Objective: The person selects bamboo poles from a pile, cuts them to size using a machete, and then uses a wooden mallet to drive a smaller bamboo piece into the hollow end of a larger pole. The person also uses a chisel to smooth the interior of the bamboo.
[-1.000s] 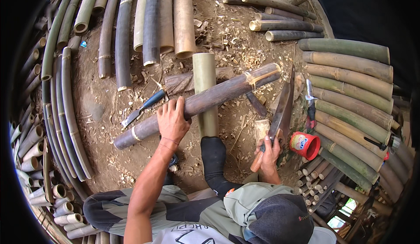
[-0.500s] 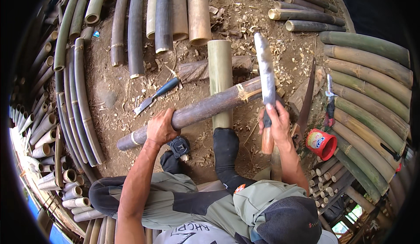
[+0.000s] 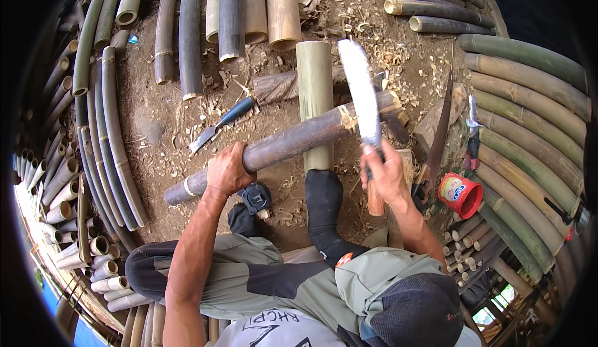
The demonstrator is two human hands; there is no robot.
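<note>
Open-air bamboo workshop, dirt floor [image 3: 156, 129] covered in shavings [image 3: 374, 42]. Cut bamboo poles [image 3: 230, 11] stacked all round, short tube offcuts [image 3: 68, 191] piled at the edges. Hand tools lying about: chisel [image 3: 221, 123], saw [image 3: 439, 129], big knife [image 3: 361, 95].

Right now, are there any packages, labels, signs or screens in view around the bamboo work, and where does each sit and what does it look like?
Red round plastic container with a printed label: on the ground beside the right hand, lying tilted; red body, label in blue, white and yellow.
Small blue scrap or wrapper: on the dirt among the stacked bamboo poles at upper left; too small to tell more.
No signs or screens show.
</note>
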